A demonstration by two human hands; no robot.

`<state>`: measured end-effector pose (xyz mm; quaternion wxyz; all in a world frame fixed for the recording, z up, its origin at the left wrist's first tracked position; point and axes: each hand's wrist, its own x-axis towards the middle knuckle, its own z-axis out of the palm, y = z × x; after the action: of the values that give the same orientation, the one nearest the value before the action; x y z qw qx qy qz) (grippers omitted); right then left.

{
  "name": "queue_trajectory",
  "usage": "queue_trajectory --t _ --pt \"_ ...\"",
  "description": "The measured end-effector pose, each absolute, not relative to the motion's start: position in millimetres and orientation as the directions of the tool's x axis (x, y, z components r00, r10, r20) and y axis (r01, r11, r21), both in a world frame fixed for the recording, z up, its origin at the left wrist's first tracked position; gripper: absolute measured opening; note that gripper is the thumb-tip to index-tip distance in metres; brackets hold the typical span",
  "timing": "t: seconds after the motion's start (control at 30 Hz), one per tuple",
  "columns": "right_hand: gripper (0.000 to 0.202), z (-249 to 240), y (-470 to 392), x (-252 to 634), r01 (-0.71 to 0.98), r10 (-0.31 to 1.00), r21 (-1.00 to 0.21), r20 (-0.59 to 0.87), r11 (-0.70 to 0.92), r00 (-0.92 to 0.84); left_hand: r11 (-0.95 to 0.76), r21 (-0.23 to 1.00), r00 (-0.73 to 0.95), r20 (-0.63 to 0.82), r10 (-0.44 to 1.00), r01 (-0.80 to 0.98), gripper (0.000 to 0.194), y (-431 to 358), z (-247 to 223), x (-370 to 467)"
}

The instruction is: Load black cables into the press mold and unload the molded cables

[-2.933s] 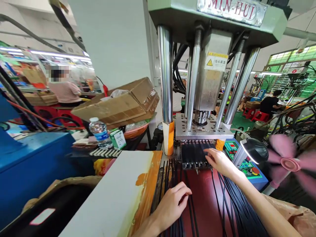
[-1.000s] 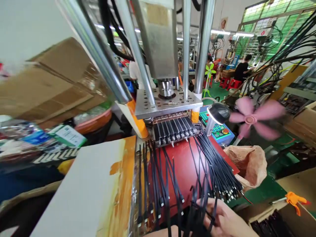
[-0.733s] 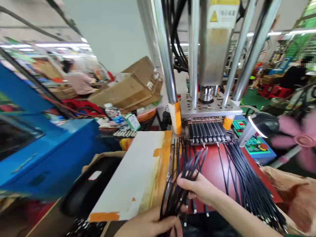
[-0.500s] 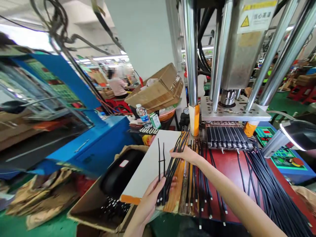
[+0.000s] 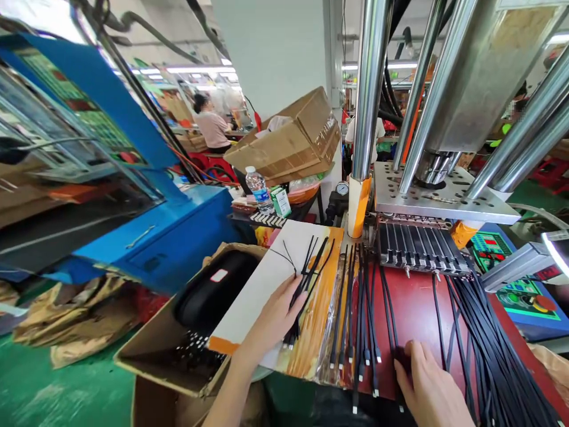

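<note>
My left hand [image 5: 280,305] is closed around a bunch of black cables [image 5: 316,261] above the white board with an orange edge [image 5: 253,296]. Their far ends fan out past my fingers, and some plugs show below the palm. Over the red tabletop [image 5: 415,311], my right hand [image 5: 429,382] has thumb and forefinger pinched at the lower part of a black cable [image 5: 388,308]; the fingertips partly hide the grip. Several more black cables [image 5: 365,314] with small metal plugs lie side by side between my hands.
A press [image 5: 447,190] with steel columns stands over a mould [image 5: 420,246]. A thick pile of black cables [image 5: 493,338] lies at right beside a control box [image 5: 528,284]. An open carton [image 5: 155,356] sits at lower left; a bottle [image 5: 259,188] stands behind the board.
My right hand has left the bunch on the board and moved right and nearer, to a cable on the red tabletop. My left hand has shifted slightly up along the bunch.
</note>
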<state>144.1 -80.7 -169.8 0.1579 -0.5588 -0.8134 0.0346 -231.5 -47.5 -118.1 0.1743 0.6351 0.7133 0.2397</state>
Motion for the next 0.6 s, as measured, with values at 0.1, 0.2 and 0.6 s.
queue_trajectory --t 0.1,0.2,0.6 --pt "0.018 -167.5 -97.1 129.5 0.948 0.939 -0.127 0.23 0.29 -0.256 0.023 0.517 -0.061 0.057 0.997 0.855 0.058 -36.4 -112.4 -224.2" --pt "0.019 -150.7 -95.8 116.5 0.973 0.964 -0.058 0.163 0.223 -0.211 0.007 0.506 -0.042 0.058 0.997 0.863 0.059 -33.6 -108.0 -223.0" --pt "0.016 -95.5 -96.4 136.0 0.933 0.969 -0.302 -0.082 0.198 -0.232 0.384 0.919 0.507 -0.375 0.776 0.091 0.064 -166.4 -82.9 -86.0"
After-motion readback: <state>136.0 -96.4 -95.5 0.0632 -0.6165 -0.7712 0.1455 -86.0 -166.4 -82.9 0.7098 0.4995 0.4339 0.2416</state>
